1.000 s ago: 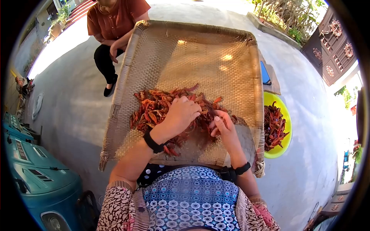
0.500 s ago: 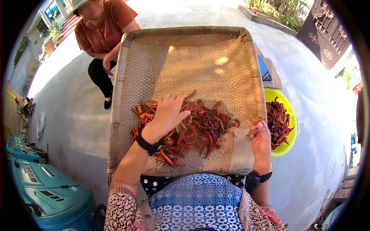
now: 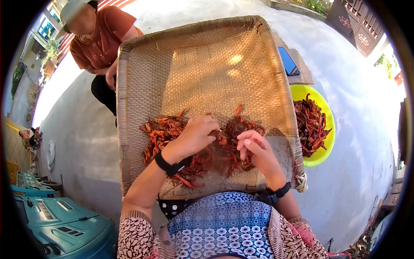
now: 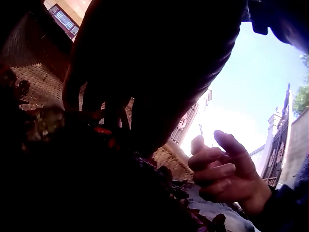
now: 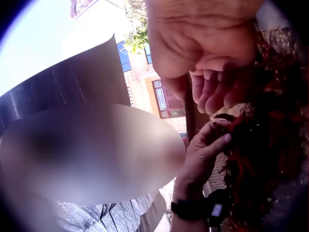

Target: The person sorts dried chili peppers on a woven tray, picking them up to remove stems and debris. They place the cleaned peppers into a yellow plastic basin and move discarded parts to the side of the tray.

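Observation:
Dried red chilies (image 3: 164, 134) lie heaped on the near half of a woven bamboo tray (image 3: 207, 77). My left hand (image 3: 196, 137) is at the middle of the heap, palm down. In the right wrist view, its thumb and fingers pinch a dark red chili (image 5: 235, 123). My right hand (image 3: 258, 153) hovers over the heap's right side, its fingers loosely bent. The left wrist view shows this right hand (image 4: 227, 174) with nothing between its fingertips. Much of the left wrist view is in deep shadow.
A yellow-green basin (image 3: 330, 129) of chilies stands right of the tray. Behind it, a phone (image 3: 288, 60) lies on cardboard (image 3: 304, 71). A person in a rust-red shirt (image 3: 105, 34) sits at the far left; a teal vehicle (image 3: 64, 220) stands near left.
My right hand went out to the tray's right rim with a small piece in its fingers, then came back over the heap, empty. The left hand's fingers moved right and bent down into the chilies.

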Available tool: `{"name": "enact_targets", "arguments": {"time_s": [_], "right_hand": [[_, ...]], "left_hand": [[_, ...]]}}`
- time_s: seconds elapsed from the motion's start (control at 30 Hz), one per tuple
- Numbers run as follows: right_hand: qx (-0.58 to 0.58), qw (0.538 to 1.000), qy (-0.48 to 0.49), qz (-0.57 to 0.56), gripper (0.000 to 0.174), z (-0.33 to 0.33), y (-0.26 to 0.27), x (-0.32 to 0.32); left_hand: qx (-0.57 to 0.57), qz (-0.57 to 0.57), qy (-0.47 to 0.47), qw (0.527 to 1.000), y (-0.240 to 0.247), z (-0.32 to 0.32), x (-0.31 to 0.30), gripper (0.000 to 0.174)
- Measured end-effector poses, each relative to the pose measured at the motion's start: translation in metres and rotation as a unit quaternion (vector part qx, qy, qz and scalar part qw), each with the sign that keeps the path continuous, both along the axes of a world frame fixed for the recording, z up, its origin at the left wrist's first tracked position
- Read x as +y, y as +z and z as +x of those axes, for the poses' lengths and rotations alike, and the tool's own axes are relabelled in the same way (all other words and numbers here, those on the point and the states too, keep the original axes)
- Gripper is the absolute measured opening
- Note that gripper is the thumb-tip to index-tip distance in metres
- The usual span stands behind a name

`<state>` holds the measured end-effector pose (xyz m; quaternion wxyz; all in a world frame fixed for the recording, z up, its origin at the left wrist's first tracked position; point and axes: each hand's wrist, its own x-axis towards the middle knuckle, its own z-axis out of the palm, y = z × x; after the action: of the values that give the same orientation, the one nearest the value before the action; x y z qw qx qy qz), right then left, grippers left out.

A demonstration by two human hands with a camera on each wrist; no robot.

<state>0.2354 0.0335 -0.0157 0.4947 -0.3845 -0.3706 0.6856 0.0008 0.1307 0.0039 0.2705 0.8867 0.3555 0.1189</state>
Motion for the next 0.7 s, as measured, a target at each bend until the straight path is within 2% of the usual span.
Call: {"name": "enact_targets", "arguments": {"time_s": [0.07, 0.1, 0.2, 0.33, 0.43, 0.53, 0.57, 0.67, 0.7], "right_hand": [[-0.036, 0.999, 0.018, 0.012, 0.02, -0.008, 0.003, 0.004], [-0.062, 0.998, 0.011, 0.017, 0.02, -0.01, -0.003, 0.005], [-0.19, 0.978, -0.03, 0.082, 0.02, -0.018, -0.016, 0.008], [-0.266, 0.958, 0.026, 0.102, 0.033, -0.021, -0.018, 0.007], [-0.354, 0.924, 0.024, 0.143, 0.034, -0.025, -0.006, 0.005], [-0.345, 0.903, -0.01, 0.254, 0.027, -0.03, -0.025, 0.006], [-0.32, 0.913, -0.033, 0.252, 0.021, -0.033, -0.031, 0.006], [-0.258, 0.963, -0.037, 0.069, 0.018, -0.028, -0.015, 0.002], [-0.211, 0.972, -0.075, 0.074, 0.017, -0.028, -0.013, 0.002]], "left_hand": [[-0.026, -0.085, 0.009, 0.996, 0.015, 0.002, -0.01, 0.018], [-0.043, -0.075, 0.006, 0.996, 0.017, 0.0, -0.018, 0.014], [-0.087, -0.159, 0.033, 0.983, 0.015, -0.004, -0.034, 0.012], [-0.125, -0.187, 0.117, 0.967, 0.011, -0.001, -0.048, 0.012], [-0.158, -0.181, 0.15, 0.959, 0.002, 0.001, -0.054, 0.011], [-0.193, -0.216, 0.187, 0.939, -0.006, 0.001, -0.059, 0.011], [-0.203, -0.233, 0.2, 0.93, -0.008, 0.001, -0.06, 0.011], [-0.244, -0.308, 0.241, 0.887, -0.007, -0.001, -0.061, 0.015], [-0.249, -0.305, 0.242, 0.887, -0.008, -0.002, -0.062, 0.016]]}}
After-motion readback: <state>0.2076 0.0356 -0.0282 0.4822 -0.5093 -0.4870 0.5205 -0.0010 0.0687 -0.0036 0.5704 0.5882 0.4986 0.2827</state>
